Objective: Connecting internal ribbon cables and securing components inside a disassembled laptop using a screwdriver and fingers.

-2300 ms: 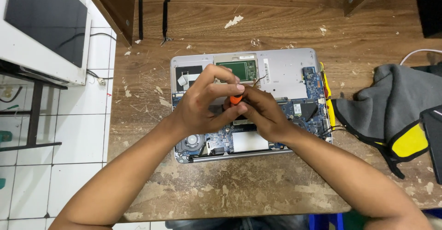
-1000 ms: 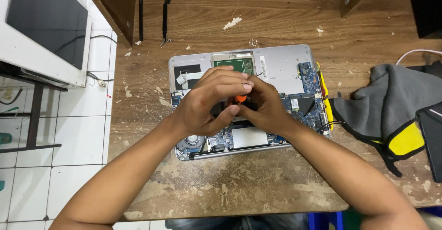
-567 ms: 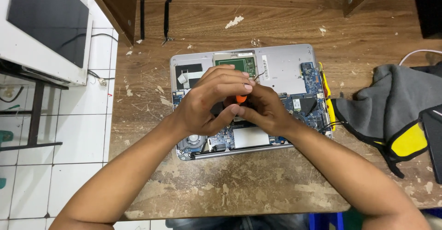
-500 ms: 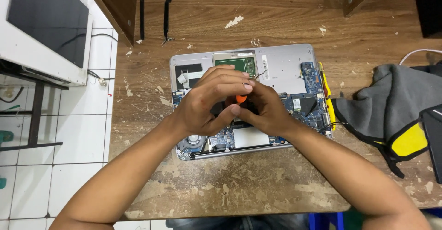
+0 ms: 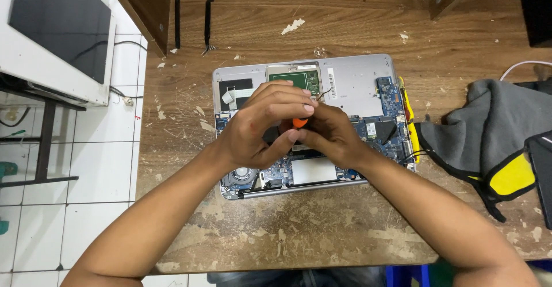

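An opened silver laptop base (image 5: 356, 83) lies on the worn wooden table (image 5: 322, 22), its circuit boards and fan exposed. Both my hands meet over its middle. My left hand (image 5: 261, 129) curls over an orange-handled screwdriver (image 5: 299, 123), fingertips on the handle's top. My right hand (image 5: 333, 137) grips the same tool from the right side. The tool's tip is hidden beneath my fingers.
A grey cloth bag with yellow trim (image 5: 494, 137) lies at the right. Two thin black tools (image 5: 208, 16) rest at the back left of the table. A white-framed screen (image 5: 57, 34) stands to the left over tiled floor. White debris flecks dot the wood.
My hands have closed in tighter around the screwdriver and shifted slightly; the laptop stays in place.
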